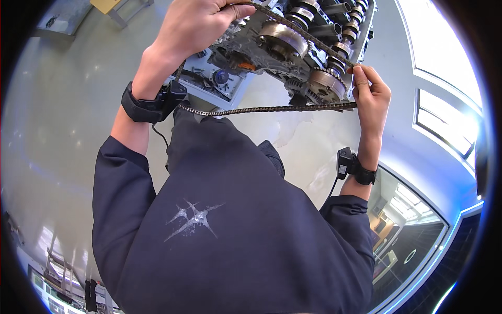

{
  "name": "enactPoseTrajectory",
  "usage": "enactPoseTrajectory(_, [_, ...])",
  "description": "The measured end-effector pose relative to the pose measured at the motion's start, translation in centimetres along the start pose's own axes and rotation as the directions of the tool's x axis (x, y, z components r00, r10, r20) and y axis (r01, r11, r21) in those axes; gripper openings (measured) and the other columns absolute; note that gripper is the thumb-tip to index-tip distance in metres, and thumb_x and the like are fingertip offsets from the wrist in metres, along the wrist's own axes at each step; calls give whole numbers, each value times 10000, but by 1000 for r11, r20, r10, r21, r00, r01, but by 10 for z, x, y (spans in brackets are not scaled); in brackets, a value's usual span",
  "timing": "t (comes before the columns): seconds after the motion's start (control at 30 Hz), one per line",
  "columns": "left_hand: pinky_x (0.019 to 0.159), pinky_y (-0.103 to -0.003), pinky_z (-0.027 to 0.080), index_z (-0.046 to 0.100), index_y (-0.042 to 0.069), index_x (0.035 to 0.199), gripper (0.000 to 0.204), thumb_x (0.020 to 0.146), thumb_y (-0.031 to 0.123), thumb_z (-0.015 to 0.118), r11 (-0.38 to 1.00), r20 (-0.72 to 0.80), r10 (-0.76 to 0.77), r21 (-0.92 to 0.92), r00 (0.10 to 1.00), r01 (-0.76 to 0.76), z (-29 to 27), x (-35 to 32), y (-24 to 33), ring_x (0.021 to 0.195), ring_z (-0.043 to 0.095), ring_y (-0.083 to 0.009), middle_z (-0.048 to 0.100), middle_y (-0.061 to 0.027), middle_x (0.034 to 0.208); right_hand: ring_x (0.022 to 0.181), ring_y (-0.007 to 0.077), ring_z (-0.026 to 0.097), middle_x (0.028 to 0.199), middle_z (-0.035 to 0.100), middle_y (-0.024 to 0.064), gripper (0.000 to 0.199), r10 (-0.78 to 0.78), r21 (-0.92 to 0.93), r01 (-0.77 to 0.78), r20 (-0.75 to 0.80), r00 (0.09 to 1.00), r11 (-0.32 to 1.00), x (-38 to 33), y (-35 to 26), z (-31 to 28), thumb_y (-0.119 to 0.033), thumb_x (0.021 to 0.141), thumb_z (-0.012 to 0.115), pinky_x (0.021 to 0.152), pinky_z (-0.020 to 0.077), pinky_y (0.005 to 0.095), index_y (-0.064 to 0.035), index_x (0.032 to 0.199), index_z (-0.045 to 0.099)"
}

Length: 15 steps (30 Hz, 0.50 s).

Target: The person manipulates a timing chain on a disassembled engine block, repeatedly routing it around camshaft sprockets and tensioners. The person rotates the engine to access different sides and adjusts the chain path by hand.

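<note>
A long timing chain is stretched between my two hands. The thumb and fingers of my left hand pinch its upper run at the top of the view, in front of the engine. On the other side, my right hand pinches the chain between thumb and fingertips, beside the right cam sprocket. The upper run slants across the engine, passing over the left cam sprocket. Below, the slack run hangs in a shallow curve away from the engine. My left wrist and forearm hide part of the chain.
Beneath the engine's left side is a white tray with dark parts in it. Camshafts line the engine's top. A yellow-topped stool stands far left. Windows and a glass partition lie to the right.
</note>
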<state>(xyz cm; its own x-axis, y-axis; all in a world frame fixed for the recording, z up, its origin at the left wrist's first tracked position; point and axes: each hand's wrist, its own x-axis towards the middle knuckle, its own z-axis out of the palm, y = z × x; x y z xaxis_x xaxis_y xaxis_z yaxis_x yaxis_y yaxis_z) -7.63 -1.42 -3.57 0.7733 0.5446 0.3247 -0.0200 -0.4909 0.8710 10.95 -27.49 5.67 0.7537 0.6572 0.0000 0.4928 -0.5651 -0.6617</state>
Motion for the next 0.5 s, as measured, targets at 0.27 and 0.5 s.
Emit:
enactPoseTrajectory(0.27, [595,-310,511,757,42,976,129,891,117,696,997,75,-80,-7,994,81,-3,9,7,629,687,-229,717,-148,772,631,38,470,814,657,0,188,16,19,-17,20,1000,1000,3,1,-1,-129,990,654,547,359,212,40,1021,729])
enactPoseTrajectory(0.5, [654,-274,505,725,6,1056,199,923,155,711,998,75,-59,9,995,58,2,7,-20,685,643,-144,732,-103,805,760,80,589,850,698,36,192,-45,-3,45,-5,999,999,4,4,2,-123,981,658,694,468,224,52,1024,727])
